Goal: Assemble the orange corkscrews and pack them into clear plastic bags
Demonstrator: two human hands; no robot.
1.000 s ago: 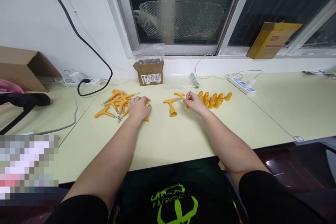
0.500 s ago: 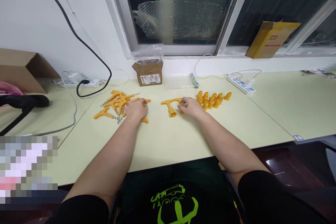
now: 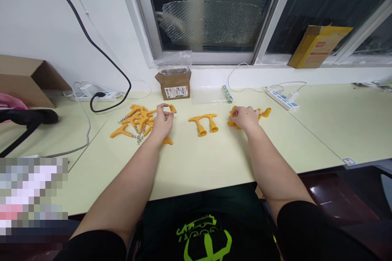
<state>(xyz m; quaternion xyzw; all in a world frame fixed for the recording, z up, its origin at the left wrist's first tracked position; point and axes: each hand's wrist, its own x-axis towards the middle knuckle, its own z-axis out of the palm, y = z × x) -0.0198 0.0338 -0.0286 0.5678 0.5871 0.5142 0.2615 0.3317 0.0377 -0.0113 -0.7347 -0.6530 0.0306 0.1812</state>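
My left hand (image 3: 163,122) has its fingers curled around a yellow T-handled corkscrew (image 3: 172,108), whose handle sticks out past the fingertips. Beside it lies a loose pile of yellow corkscrews (image 3: 141,120) with bare metal spirals. My right hand (image 3: 246,117) reaches down over a group of yellow bell-shaped sleeves, its thumb and fingers closed on a yellow sleeve (image 3: 234,111); the palm hides most of the group. One more sleeve (image 3: 266,112) shows to its right. Between my hands lie two corkscrews fitted with sleeves, a left one (image 3: 199,125) and a right one (image 3: 211,122).
A small cardboard box (image 3: 175,85) and a clear plastic bag (image 3: 208,96) are at the wall. Power strips stand at the left (image 3: 105,97) and right (image 3: 281,100). A black cable (image 3: 92,43) hangs at the left, near a larger carton (image 3: 27,77).
My right hand has left the second sleeved corkscrew lying on the table and moved right to the sleeves. My left hand has lifted slightly, with a corkscrew in its fingers.
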